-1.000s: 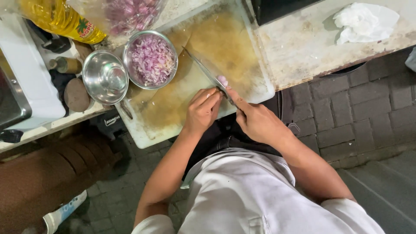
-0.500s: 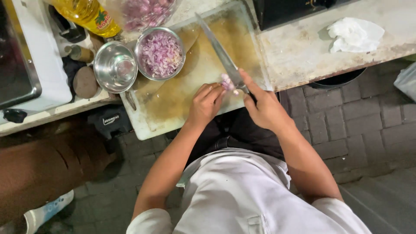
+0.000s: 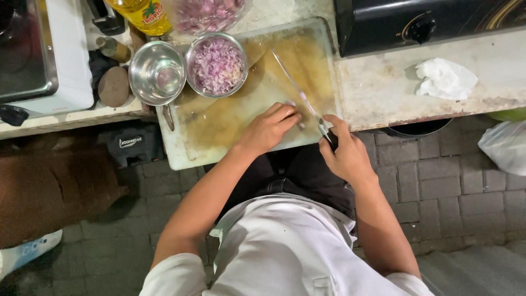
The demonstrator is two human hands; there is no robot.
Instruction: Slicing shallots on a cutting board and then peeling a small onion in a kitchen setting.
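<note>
We look down on a stained cutting board that lies on the counter and juts over its near edge. Our right hand is closed around the dark handle of a long knife, whose thin blade runs up and to the left across the board. Our left hand rests on the board just beside the blade, fingers curled down over a small pale-purple piece of onion; only a sliver of it peeks out past the fingertips, so we cannot tell how much remains under the hand.

As for how far the work stands, a good deal looks done. A steel bowl at the far left of the board is heaped with finely chopped purple onion, and a clear container behind it holds more purple pieces. A second steel bowl touching the first is nearly bare. The board itself carries almost no loose cuttings, so we judge that what is left is the small piece under the left hand.

Off to the side stand a bottle of yellow oil, a crumpled white tissue on the counter, and a black appliance with a knob.
</note>
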